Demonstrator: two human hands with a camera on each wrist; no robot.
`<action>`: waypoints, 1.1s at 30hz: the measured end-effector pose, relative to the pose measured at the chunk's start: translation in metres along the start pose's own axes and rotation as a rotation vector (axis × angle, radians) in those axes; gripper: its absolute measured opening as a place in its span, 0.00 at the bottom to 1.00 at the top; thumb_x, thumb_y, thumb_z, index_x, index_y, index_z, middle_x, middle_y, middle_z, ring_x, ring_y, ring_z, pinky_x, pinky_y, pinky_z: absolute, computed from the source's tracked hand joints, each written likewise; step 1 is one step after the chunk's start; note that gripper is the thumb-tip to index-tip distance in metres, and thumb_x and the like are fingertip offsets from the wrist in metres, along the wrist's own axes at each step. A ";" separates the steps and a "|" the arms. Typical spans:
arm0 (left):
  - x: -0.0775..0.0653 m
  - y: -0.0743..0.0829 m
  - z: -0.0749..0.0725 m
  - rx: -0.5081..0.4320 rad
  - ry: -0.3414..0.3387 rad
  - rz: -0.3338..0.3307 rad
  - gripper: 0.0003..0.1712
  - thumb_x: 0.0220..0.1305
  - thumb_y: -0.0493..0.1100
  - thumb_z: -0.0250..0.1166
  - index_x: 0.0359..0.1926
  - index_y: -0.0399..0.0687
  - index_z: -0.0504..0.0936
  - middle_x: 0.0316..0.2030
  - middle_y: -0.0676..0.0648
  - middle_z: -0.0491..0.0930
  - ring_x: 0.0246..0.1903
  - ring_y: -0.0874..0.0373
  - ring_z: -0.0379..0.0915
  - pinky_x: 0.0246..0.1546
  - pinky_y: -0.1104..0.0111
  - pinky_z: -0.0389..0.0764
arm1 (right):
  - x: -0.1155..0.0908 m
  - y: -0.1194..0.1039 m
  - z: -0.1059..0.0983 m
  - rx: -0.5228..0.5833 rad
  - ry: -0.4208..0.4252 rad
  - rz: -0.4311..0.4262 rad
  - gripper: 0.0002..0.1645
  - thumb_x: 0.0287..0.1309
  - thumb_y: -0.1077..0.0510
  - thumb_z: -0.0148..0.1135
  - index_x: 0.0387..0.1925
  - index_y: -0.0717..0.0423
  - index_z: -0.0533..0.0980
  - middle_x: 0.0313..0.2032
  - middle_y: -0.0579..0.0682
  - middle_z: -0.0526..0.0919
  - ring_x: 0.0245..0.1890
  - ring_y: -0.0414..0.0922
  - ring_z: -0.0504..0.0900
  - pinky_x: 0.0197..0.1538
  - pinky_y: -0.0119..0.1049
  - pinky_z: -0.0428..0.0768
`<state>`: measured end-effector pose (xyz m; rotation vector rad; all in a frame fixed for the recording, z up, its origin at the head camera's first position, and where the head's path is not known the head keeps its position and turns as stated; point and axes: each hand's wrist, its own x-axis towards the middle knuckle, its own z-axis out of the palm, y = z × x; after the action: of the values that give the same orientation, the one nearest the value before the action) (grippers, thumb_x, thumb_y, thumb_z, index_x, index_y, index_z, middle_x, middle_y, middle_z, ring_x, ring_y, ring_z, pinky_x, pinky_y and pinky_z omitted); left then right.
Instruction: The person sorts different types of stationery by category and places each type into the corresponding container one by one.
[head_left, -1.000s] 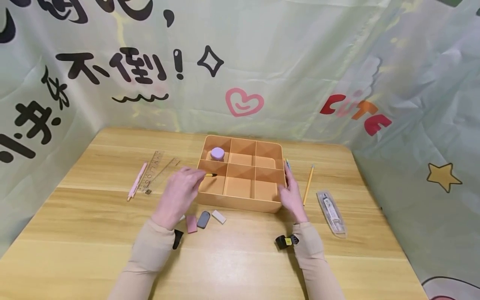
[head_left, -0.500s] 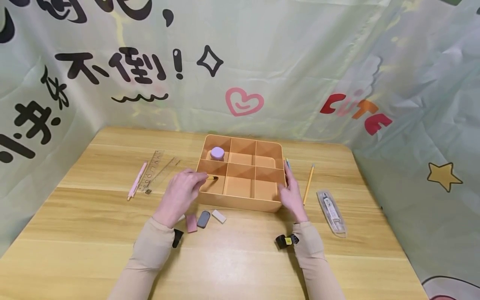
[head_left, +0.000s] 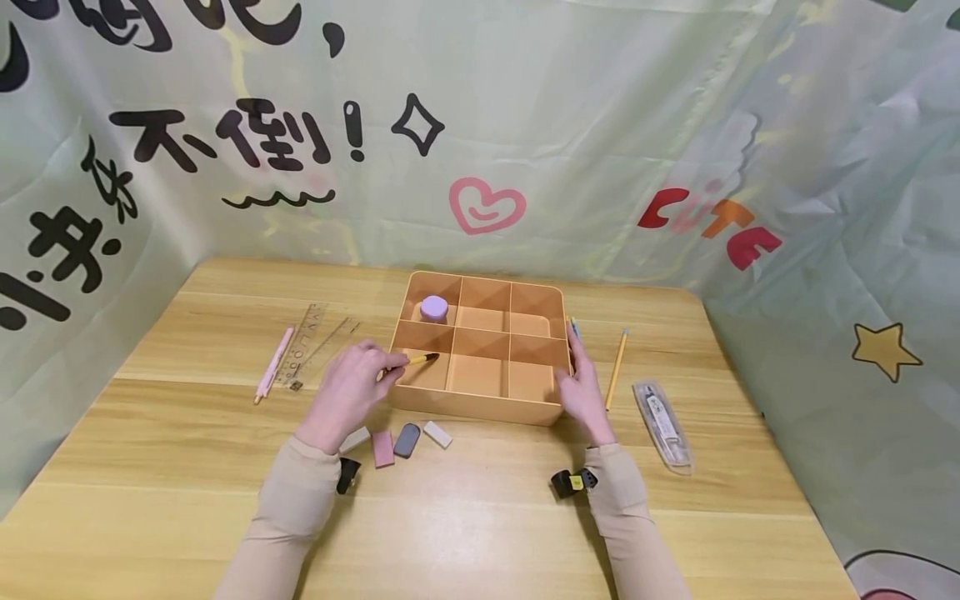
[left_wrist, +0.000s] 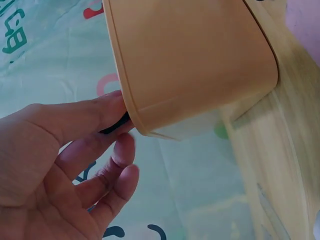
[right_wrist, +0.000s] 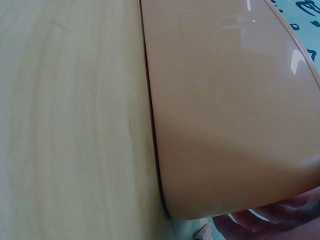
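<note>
So, a stick over an orange box, one hand per side

We've got the orange box (head_left: 480,407) right in the middle of the head frame, six compartments, standing on a wooden table (head_left: 465,517). At its left edge the left hand (head_left: 348,387) pinches the stick (head_left: 422,359), a yellow one with a dark tip. We see that tip over the front left compartment, but can't tell if it touches the bottom. In the left wrist frame the fingertips are right by the rim; touching or not, no idea. The right hand (head_left: 581,392) grips the box's right wall, so the two hands are well apart.

In the back left compartment we spot a purple-topped thing (head_left: 433,309). Below the box, lower middle of the frame, there's a row of erasers (head_left: 383,448). Left of centre we have a pink pen (head_left: 275,364) beside some clear rulers (head_left: 300,343); right of centre, a yellow pencil (head_left: 617,369) and a clear case (head_left: 663,427). Cloth (head_left: 585,125) with lettering fills the top.
</note>
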<state>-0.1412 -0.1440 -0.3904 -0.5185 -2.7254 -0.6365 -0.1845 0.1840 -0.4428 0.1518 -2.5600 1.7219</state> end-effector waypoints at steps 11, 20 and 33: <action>-0.003 -0.001 -0.003 0.015 -0.076 -0.033 0.09 0.58 0.35 0.71 0.40 0.44 0.91 0.36 0.45 0.91 0.35 0.52 0.78 0.41 0.57 0.78 | 0.000 0.001 0.001 0.007 0.006 -0.016 0.48 0.60 0.77 0.42 0.80 0.57 0.44 0.78 0.67 0.51 0.75 0.64 0.59 0.77 0.57 0.59; -0.003 -0.001 -0.004 0.004 -0.094 -0.059 0.09 0.59 0.36 0.70 0.41 0.45 0.91 0.34 0.45 0.90 0.31 0.55 0.73 0.37 0.61 0.75 | 0.000 0.002 0.001 0.024 0.006 -0.023 0.47 0.60 0.77 0.41 0.80 0.59 0.45 0.77 0.68 0.52 0.76 0.63 0.58 0.77 0.57 0.58; -0.004 -0.026 -0.028 -0.158 -0.071 -0.148 0.13 0.69 0.43 0.64 0.49 0.41 0.88 0.45 0.38 0.89 0.32 0.49 0.79 0.44 0.57 0.78 | 0.000 0.002 0.001 0.019 0.005 -0.028 0.47 0.60 0.77 0.41 0.80 0.59 0.44 0.76 0.69 0.53 0.75 0.65 0.60 0.76 0.59 0.59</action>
<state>-0.1428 -0.1801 -0.3773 -0.3845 -2.8144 -0.8927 -0.1851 0.1840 -0.4452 0.1825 -2.5267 1.7346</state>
